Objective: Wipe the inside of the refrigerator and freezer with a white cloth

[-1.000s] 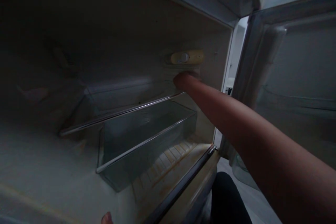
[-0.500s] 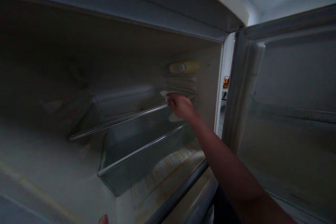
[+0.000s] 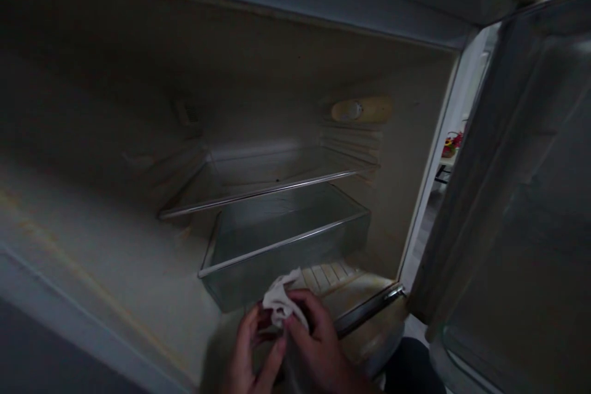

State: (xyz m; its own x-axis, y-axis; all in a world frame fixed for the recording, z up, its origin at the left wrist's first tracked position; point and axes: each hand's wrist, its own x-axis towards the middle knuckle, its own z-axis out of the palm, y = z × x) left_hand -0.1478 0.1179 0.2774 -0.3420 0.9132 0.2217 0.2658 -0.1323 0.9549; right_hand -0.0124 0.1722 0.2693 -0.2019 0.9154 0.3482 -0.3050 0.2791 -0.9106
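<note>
A crumpled white cloth [image 3: 280, 303] is bunched between my two hands, low in the middle of the head view. My right hand [image 3: 318, 338] pinches its right side between thumb and fingers. My left hand [image 3: 253, 351] has its curled fingers against the cloth's left side, with the thumb below. Both hands are just in front of the clear drawer [image 3: 286, 246] inside an open refrigerator. Above that drawer a glass shelf [image 3: 272, 181] spans the compartment. The lower part of the cloth is partly hidden by the fingers.
The refrigerator door [image 3: 512, 197] stands open on the right. A yellowish lamp cover [image 3: 369, 110] sits on the inner right wall. Stained ribbed plastic [image 3: 330, 275] and a dark front trim bar [image 3: 369, 308] lie near my hands. Colourful flowers [image 3: 451, 144] show through the gap beyond.
My right hand has come back from the right inner wall by the shelf, bringing the white cloth down. My left hand has risen from the bottom edge to meet it. The view has shifted left.
</note>
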